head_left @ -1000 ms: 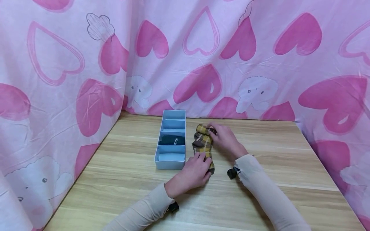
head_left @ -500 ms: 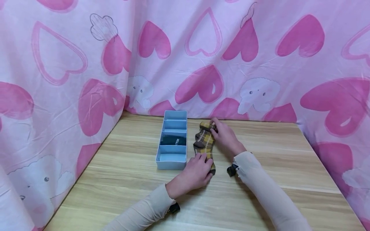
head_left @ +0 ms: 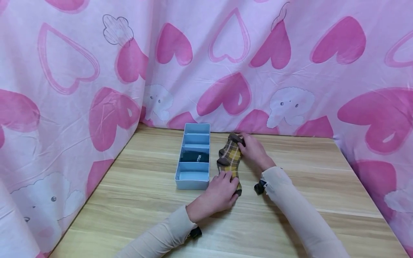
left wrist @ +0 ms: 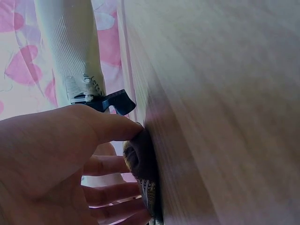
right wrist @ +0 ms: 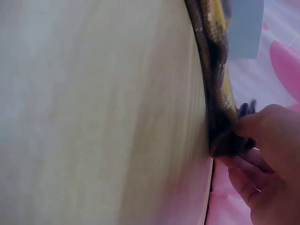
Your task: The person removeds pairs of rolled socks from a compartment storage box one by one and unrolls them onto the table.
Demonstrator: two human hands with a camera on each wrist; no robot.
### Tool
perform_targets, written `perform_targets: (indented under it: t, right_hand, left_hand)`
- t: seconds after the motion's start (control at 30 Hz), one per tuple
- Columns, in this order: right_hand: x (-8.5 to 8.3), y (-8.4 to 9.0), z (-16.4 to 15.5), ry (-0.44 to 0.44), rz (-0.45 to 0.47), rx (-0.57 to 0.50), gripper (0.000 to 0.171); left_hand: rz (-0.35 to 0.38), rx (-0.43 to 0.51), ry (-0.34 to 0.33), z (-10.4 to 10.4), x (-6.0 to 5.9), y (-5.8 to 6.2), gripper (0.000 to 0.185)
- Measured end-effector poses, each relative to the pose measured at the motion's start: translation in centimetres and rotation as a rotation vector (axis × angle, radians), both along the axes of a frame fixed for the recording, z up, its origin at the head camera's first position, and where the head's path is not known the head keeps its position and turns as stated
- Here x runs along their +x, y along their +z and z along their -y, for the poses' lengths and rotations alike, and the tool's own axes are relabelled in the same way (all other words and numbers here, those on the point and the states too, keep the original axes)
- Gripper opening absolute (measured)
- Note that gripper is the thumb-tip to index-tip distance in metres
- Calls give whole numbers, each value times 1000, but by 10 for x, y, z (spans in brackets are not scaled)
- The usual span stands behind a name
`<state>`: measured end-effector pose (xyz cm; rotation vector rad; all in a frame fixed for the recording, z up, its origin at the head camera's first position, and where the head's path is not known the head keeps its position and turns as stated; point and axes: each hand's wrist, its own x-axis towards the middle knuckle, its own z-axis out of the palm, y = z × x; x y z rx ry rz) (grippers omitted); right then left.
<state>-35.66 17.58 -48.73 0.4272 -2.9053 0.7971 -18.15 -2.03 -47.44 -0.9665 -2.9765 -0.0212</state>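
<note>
A yellow and brown plaid sock lies lengthwise on the wooden table, just right of a light blue divided tray. My left hand holds the near end of the sock between thumb and fingers. My right hand pinches the far dark end of the sock against the table. A folded black sock sits in the tray's third compartment from the back; the other compartments look empty.
Pink heart-print cloth hangs behind and on both sides of the table. Bare wood spreads to the right of the sock and along the near edge. Small dark camera mounts sit at each wrist.
The right hand has drawn the sock's far end away from me, so the bunched sock now lies stretched out longer. The left hand has stayed on the near end.
</note>
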Motion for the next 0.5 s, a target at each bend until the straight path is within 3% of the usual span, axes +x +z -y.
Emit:
perform_targets:
  t: [0.17, 0.37, 0.5]
  right_hand:
    - [-3, 1, -5, -48, -28, -59, 26]
    - [-7, -4, -9, -54, 4, -21, 33]
    - [-7, -6, -11, -140, 7, -18, 25]
  left_hand:
    - [-7, -3, 2, 0, 1, 0, 44]
    - [-16, -9, 3, 0, 1, 0, 45]
    - [-31, -11, -3, 0, 2, 0, 46]
